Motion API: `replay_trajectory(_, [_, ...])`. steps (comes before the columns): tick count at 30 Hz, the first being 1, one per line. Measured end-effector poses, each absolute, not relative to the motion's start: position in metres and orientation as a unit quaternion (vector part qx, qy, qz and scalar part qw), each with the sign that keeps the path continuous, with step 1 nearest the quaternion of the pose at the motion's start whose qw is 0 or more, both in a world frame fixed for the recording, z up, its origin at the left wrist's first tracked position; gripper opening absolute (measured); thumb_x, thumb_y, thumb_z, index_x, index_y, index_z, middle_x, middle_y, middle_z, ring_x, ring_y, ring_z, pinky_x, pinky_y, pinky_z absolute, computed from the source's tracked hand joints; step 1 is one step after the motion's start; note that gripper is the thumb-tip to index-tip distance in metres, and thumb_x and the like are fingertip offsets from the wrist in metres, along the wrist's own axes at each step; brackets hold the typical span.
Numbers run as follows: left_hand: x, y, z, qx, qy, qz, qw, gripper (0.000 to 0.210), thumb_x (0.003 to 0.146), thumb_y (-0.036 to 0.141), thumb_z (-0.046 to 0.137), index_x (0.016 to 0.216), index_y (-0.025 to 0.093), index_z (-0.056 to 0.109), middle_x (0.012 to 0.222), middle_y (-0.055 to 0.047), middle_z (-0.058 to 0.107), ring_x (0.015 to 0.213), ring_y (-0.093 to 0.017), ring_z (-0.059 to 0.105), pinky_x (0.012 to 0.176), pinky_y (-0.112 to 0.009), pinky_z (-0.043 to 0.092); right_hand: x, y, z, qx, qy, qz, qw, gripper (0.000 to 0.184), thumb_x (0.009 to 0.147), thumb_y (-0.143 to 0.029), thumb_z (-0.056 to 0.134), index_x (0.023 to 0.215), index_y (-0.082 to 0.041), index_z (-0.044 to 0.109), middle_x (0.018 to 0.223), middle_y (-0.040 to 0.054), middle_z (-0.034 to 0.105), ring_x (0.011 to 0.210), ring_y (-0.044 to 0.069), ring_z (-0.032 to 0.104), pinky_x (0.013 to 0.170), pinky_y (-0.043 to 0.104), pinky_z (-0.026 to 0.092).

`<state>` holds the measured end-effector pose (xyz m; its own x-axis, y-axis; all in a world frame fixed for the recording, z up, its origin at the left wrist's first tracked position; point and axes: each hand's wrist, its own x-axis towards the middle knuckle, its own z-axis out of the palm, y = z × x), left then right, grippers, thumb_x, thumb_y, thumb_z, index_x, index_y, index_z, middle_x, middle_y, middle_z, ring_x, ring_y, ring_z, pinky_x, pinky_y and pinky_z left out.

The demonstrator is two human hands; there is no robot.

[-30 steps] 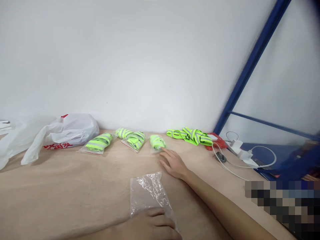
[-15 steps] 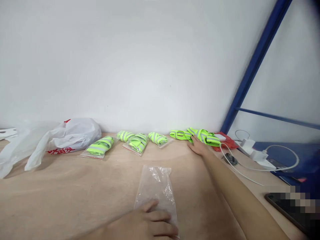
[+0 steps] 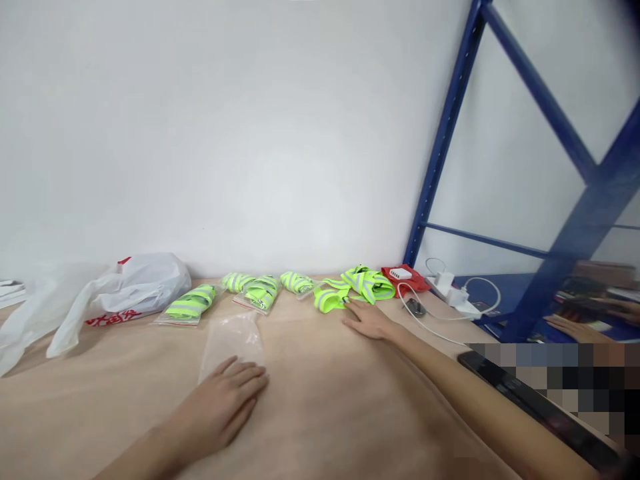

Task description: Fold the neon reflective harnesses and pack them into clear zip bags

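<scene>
My left hand [image 3: 227, 405] lies flat with its fingers spread on the lower part of a clear plastic bag [image 3: 233, 340], pressing it to the table. The bag looks flat. My right hand [image 3: 369, 320] is stretched forward, thumb and fingers apart, with its fingertips at the near edge of a loose neon-yellow reflective strap [image 3: 365, 283] with grey stripes. A loop of the strap lies left of these fingertips; the rest is heaped behind them. Left of it along the wall are several folded reflective straps in clear zip bags, among them one bagged strap [image 3: 191, 303].
A white plastic carrier bag [image 3: 153, 283] stands at the back left. Right of the strap are red fabric [image 3: 417, 280], a white cable, chargers [image 3: 450, 290] and a phone [image 3: 540, 407]. Blue rack posts [image 3: 445, 133] rise at the right, with another person's hand [image 3: 575, 327] beyond.
The view has turned right. My left hand and the clear bag have slid left and away from me. The strap's left loop has shifted toward me beside my right hand.
</scene>
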<state>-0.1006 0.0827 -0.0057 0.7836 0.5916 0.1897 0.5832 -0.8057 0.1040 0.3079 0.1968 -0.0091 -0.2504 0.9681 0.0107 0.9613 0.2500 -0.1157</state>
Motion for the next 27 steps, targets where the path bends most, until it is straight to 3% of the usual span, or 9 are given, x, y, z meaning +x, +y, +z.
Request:
replay_trajectory(6, [-0.14, 0.063, 0.004, 0.902, 0.415, 0.119, 0.004, 0.041, 0.1, 0.029, 0.038, 0.132, 0.024, 0.063, 0.139, -0.01, 0.062, 0.126, -0.028, 0.06, 0.108, -0.048, 0.045, 0.223, 0.048, 0.006, -0.501, -0.863, 0.058, 0.043, 0.063, 0.095, -0.05, 0.048, 0.147, -0.015, 0.051, 0.156, 0.0207, 0.04, 0.14, 0.038, 0.042, 0.113, 0.055, 0.034])
replay_trajectory(8, [-0.134, 0.04, 0.017, 0.891, 0.425, 0.16, 0.016, 0.042, 0.101, 0.033, 0.038, 0.133, 0.024, 0.063, 0.139, -0.009, 0.062, 0.125, -0.028, 0.06, 0.107, -0.044, 0.047, 0.195, 0.002, 0.013, -0.42, -0.9, 0.098, 0.061, 0.064, 0.09, -0.049, 0.058, 0.147, -0.02, 0.051, 0.158, 0.0176, 0.038, 0.139, 0.035, 0.045, 0.111, 0.049, 0.04])
replay_trajectory(11, [-0.113, -0.003, 0.033, 0.882, 0.42, 0.208, 0.056, 0.044, 0.103, 0.04, 0.035, 0.137, 0.026, 0.059, 0.138, -0.006, 0.063, 0.124, -0.025, 0.061, 0.106, -0.038, 0.048, 0.173, -0.036, 0.025, -0.323, -0.93, 0.131, 0.113, 0.058, 0.092, -0.045, 0.057, 0.146, -0.024, 0.051, 0.159, 0.011, 0.038, 0.138, 0.028, 0.047, 0.112, 0.04, 0.041])
replay_trajectory(14, [-0.096, -0.04, 0.034, 0.892, 0.41, 0.167, 0.088, 0.048, 0.1, 0.047, 0.043, 0.14, 0.025, 0.056, 0.144, -0.008, 0.058, 0.129, -0.028, 0.057, 0.109, -0.041, 0.045, 0.177, -0.036, 0.029, -0.346, -0.913, 0.098, 0.193, 0.049, 0.095, -0.039, 0.054, 0.141, -0.021, 0.056, 0.154, 0.0129, 0.046, 0.14, 0.029, 0.044, 0.117, 0.046, 0.034])
replay_trajectory(17, [-0.097, -0.061, 0.026, 0.895, 0.415, 0.126, 0.108, 0.054, 0.095, 0.044, 0.051, 0.144, 0.022, 0.052, 0.151, -0.012, 0.05, 0.133, -0.031, 0.053, 0.109, -0.043, 0.044, 0.196, -0.025, 0.018, -0.393, -0.876, 0.168, 0.223, 0.053, 0.095, -0.044, 0.054, 0.142, -0.021, 0.053, 0.148, 0.013, 0.053, 0.133, 0.03, 0.052, 0.112, 0.048, 0.039])
replay_trajectory(19, [-0.106, -0.063, 0.025, 0.89, 0.42, 0.141, 0.11, 0.054, 0.095, 0.041, 0.05, 0.145, 0.022, 0.05, 0.151, -0.011, 0.05, 0.134, -0.03, 0.053, 0.109, -0.041, 0.044, 0.209, -0.021, 0.007, -0.411, -0.849, 0.228, 0.243, 0.045, 0.093, -0.041, 0.054, 0.134, -0.021, 0.058, 0.135, 0.0114, 0.064, 0.118, 0.028, 0.061, 0.103, 0.046, 0.047])
replay_trajectory(22, [-0.121, -0.044, 0.034, 0.865, 0.456, 0.192, 0.082, 0.051, 0.098, 0.041, 0.042, 0.145, 0.021, 0.05, 0.147, -0.01, 0.055, 0.131, -0.027, 0.055, 0.109, -0.038, 0.043, 0.224, -0.021, -0.005, -0.438, -0.8, 0.277, 0.303, 0.027, 0.083, -0.033, 0.059, 0.106, -0.02, 0.065, 0.103, 0.0067, 0.073, 0.091, 0.023, 0.066, 0.083, 0.037, 0.053])
replay_trajectory(25, [-0.131, -0.006, 0.043, 0.81, 0.57, 0.116, 0.069, 0.059, 0.1, 0.048, 0.032, 0.148, 0.017, 0.045, 0.146, -0.014, 0.055, 0.131, -0.028, 0.055, 0.107, -0.038, 0.042, 0.234, -0.022, -0.01, -0.454, -0.747, 0.33, 0.356, 0.017, 0.075, -0.033, 0.062, 0.087, -0.02, 0.059, 0.075, -0.0003, 0.064, 0.069, 0.017, 0.059, 0.064, 0.029, 0.048])
replay_trajectory(27, [-0.135, 0.021, 0.042, 0.781, 0.616, 0.061, 0.085, 0.064, 0.099, 0.053, 0.029, 0.143, 0.011, 0.051, 0.138, -0.019, 0.061, 0.125, -0.033, 0.06, 0.101, -0.041, 0.046, 0.242, -0.023, -0.011, -0.458, -0.719, 0.352, 0.385, 0.018, 0.073, -0.035, 0.062, 0.081, -0.021, 0.055, 0.069, -0.002, 0.059, 0.064, 0.015, 0.055, 0.06, 0.027, 0.044])
